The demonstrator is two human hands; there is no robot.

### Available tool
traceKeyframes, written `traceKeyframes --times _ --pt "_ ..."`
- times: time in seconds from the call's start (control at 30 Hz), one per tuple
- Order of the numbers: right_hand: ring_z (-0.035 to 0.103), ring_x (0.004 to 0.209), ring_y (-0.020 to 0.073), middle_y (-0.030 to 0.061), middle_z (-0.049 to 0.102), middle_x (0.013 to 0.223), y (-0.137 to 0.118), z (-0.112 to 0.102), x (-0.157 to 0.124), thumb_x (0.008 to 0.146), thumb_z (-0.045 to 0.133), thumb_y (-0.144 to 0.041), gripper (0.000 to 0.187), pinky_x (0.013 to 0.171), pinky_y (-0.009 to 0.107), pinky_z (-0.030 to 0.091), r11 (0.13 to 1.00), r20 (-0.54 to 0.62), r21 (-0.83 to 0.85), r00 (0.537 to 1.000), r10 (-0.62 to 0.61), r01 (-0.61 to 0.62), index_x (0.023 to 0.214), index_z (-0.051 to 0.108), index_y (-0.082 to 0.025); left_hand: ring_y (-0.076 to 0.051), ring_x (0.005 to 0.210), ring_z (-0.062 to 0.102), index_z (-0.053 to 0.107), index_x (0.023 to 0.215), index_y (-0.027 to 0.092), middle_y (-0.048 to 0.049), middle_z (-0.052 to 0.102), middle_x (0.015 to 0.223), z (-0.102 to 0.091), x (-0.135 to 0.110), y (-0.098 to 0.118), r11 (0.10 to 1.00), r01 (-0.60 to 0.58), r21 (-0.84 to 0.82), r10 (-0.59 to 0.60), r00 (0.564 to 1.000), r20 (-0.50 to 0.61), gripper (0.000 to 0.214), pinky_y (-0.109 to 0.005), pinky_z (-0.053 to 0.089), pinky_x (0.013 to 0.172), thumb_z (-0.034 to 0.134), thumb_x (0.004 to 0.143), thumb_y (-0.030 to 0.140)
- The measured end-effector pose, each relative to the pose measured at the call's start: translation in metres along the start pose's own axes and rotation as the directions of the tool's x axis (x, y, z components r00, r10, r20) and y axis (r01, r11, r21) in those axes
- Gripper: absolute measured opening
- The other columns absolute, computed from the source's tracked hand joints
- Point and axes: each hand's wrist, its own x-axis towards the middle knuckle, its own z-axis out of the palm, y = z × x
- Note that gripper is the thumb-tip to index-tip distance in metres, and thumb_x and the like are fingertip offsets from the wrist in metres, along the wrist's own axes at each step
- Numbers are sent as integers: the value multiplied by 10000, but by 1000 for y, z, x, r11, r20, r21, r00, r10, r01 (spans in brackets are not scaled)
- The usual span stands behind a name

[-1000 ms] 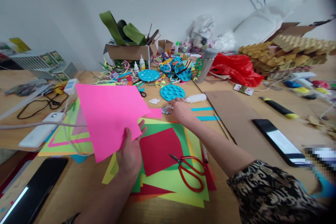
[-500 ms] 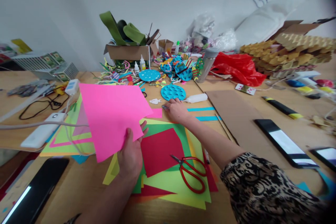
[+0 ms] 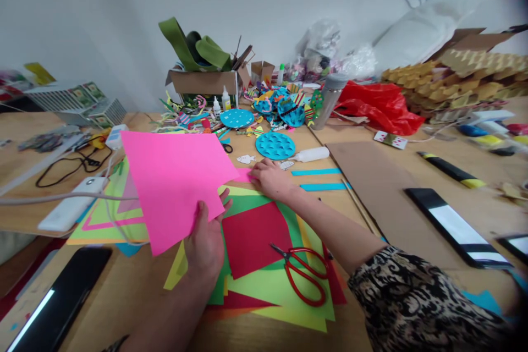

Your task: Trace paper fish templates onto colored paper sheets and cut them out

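My left hand (image 3: 206, 245) holds a large sheet of bright pink paper (image 3: 177, 187) by its lower right side, where a corner is notched out. The sheet is raised and tilted above the table. My right hand (image 3: 270, 179) reaches forward, its fingers closed on the right end of a small pink paper piece (image 3: 243, 175). White fish cutouts (image 3: 246, 159) lie close to that hand, one partly behind it. Below both hands, red-handled scissors (image 3: 307, 275) rest on a dark red paper sheet (image 3: 253, 239) and a stack of coloured paper.
A blue scalloped disc (image 3: 275, 146), a white glue bottle (image 3: 312, 154) and blue strips (image 3: 324, 187) lie beyond my right hand. Brown cardboard (image 3: 367, 192) and a phone (image 3: 454, 225) are at right. Another phone (image 3: 61, 286) and a white cable (image 3: 70, 196) are at left.
My right hand has moved slightly left and nearer, off a small fish cutout and onto the small pink paper piece. My left hand still holds the pink sheet.
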Motion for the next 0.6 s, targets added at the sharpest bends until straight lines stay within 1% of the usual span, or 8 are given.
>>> traceKeyframes --times 0.1,0.17,0.33,0.47,0.5,0.53,0.57,0.6 --pt "451 1091 302 144 641 1067 5 1 2 936 462 -262 295 846 379 342 999 -8 -12 999 45 -45 1091 694 -165 -318 1079 636 520 1304 239 -115 566 1323 0 0 0 1000 13 -4 -13 1000 -5 502 -472 503 913 651 838 371" --pt "456 1078 304 140 641 1068 8 2 2 930 470 -257 292 834 378 349 998 -11 -12 998 55 -56 1096 695 -172 -319 1084 634 512 1312 233 -118 578 1307 0 -1 0 1000 25 -8 -25 1000 0 520 -476 496 924 655 835 381" --pt "463 1083 285 129 651 1064 8 3 -3 930 468 -223 289 878 378 349 999 -18 11 999 42 -42 1099 699 -180 -324 1098 625 506 1315 246 -113 564 1329 1 -1 1 999 44 -13 -44 999 -8 535 -472 498 917 666 826 393" --pt "464 1121 302 130 661 1092 10 2 -6 916 495 -209 269 918 408 352 999 -30 33 999 23 -22 1072 711 -173 -317 1078 636 488 1333 246 -116 561 1333 0 -2 1 997 74 -33 -74 997 -5 548 -464 497 915 669 828 360" --pt "468 1133 300 125 662 1111 11 1 -6 911 503 -202 265 935 412 353 997 -51 69 998 38 -34 1074 709 -172 -319 1076 637 484 1337 238 -120 574 1316 0 -2 1 995 90 -42 -90 996 -2 557 -468 495 918 672 825 350" --pt "483 1136 291 119 666 1124 13 -2 -6 911 506 -205 262 949 408 359 986 -80 151 994 77 -64 1075 706 -170 -322 1074 638 482 1340 227 -125 593 1289 -1 -2 1 992 112 -51 -112 994 1 567 -473 493 921 678 820 341" --pt "511 1124 276 115 674 1121 15 -6 -6 917 502 -227 260 952 396 376 951 -104 288 984 146 -111 1069 704 -163 -325 1073 638 482 1341 214 -130 612 1259 -1 -2 1 989 137 -63 -136 991 9 574 -478 491 925 682 815 332" --pt "550 1091 256 110 687 1099 16 -11 -7 930 490 -270 271 940 377 404 864 -104 477 966 238 -162 1059 700 -156 -326 1070 640 484 1339 205 -131 630 1228 -2 -2 0 984 160 -76 -159 987 19 579 -482 489 929 687 810 324"
